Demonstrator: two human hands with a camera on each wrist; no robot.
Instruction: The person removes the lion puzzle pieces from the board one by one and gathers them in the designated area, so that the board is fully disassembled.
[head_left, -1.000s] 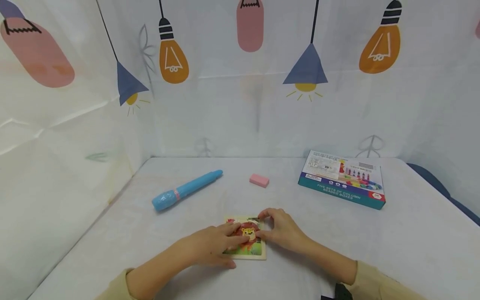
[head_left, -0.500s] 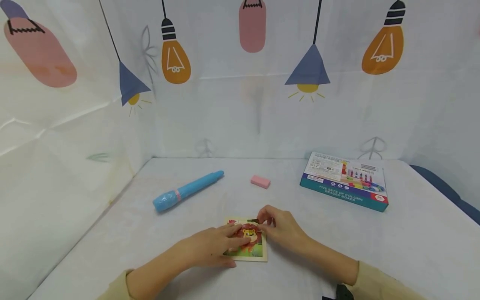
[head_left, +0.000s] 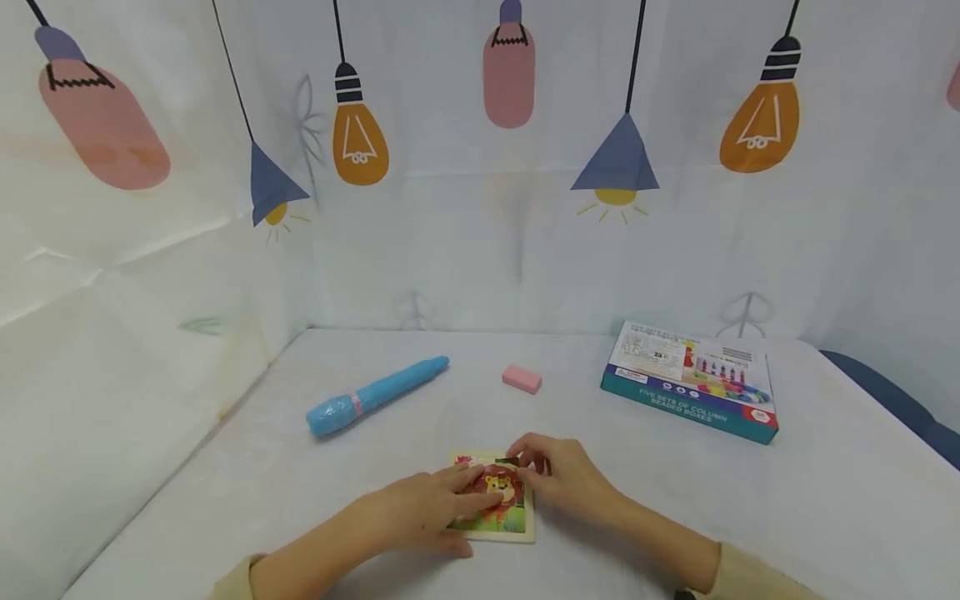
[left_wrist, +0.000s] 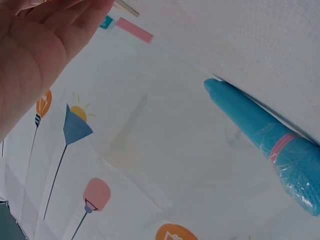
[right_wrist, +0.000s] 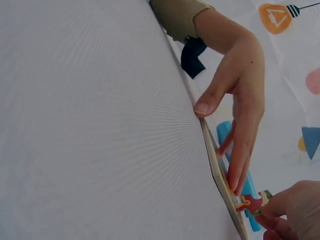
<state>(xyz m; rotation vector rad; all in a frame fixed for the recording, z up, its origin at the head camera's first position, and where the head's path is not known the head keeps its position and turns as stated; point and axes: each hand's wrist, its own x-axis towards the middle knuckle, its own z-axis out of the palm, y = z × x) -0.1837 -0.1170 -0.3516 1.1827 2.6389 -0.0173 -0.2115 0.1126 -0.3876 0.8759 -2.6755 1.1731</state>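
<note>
Where left fingers (head_left: pixel 476 502) rest, the lion puzzle (head_left: pixel 506 486) lies head toward the wall (head_left: pixel 450 250).

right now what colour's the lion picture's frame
The frame is pale cream, clearest in the head view.

Square lion puzzle (head_left: pixel 512 518), pale wooden rim, lying flat on the white table (head_left: pixel 750 500) before me; a yellow-faced lion with a red-brown mane above green. The fingers of my left hand (head_left: pixel 431 507) rest across its left part. My right hand (head_left: pixel 564 477) pinches a red-and-green puzzle piece (right_wrist: pixel 254 203), tilted up near the far right corner.
</note>
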